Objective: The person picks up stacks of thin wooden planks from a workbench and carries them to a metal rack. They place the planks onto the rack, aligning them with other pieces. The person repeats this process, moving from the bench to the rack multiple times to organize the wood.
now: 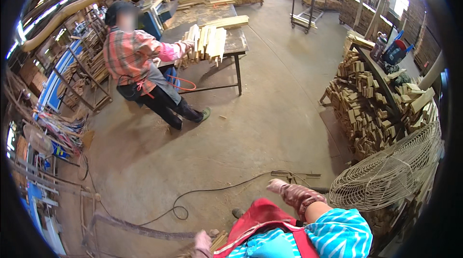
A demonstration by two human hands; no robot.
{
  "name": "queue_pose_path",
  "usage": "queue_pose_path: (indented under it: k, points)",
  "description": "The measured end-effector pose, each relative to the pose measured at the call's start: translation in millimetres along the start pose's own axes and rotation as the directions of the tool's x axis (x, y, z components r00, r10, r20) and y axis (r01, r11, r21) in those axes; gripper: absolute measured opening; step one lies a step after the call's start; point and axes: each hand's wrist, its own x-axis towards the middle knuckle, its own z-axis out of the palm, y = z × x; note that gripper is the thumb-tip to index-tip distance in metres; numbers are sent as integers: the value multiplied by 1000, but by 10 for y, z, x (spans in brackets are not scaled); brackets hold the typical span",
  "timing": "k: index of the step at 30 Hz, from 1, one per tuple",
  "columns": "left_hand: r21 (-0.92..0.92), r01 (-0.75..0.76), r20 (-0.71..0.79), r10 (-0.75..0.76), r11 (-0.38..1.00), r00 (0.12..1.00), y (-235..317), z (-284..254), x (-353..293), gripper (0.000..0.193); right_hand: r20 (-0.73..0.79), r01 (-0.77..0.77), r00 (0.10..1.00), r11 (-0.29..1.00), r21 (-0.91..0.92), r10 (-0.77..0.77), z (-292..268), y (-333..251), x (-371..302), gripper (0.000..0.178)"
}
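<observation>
My left hand, in a pale pinkish glove, is low in the picture beside a few wooden strips. The end of a dark curved bar lies close to it; whether my fingers touch the bar or the wood I cannot make out. My right hand is gloved too, with a brown patterned sleeve on the forearm. It reaches out over the floor, in front of the base of a large wire fan guard. No held thing shows in it, and its fingers are too small to read.
A co-worker in a plaid shirt handles wooden strips at a metal table. Stacked wood pieces fill a rack at the right. A black cable loops across the floor. A wheeled frame stands farther back.
</observation>
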Motion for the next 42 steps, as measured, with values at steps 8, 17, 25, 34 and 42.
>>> queue_pose_path:
  k: [8,17,25,34,42]
  points:
    - [158,-611,248,568,775,785,3113,2137,-119,24,54,-226,972,972,-60,229,-834,738,280,45]
    - [129,-500,554,356,856,752,3952,5552,-1156,35,-284,23,957,964,265,55,-3117,643,1577,47]
    - [256,-637,665,346,727,662,4626,7914,-1319,56,-230,139,972,663,736,51,-5011,-254,2114,62]
    - [145,-517,668,302,844,680,6221,10118,-830,62,-167,111,985,621,776,33,-7062,-724,3491,54]
    - [114,-530,666,331,840,669,7374,11968,-612,76,-245,199,967,825,529,-76,-9178,-1068,4572,61]
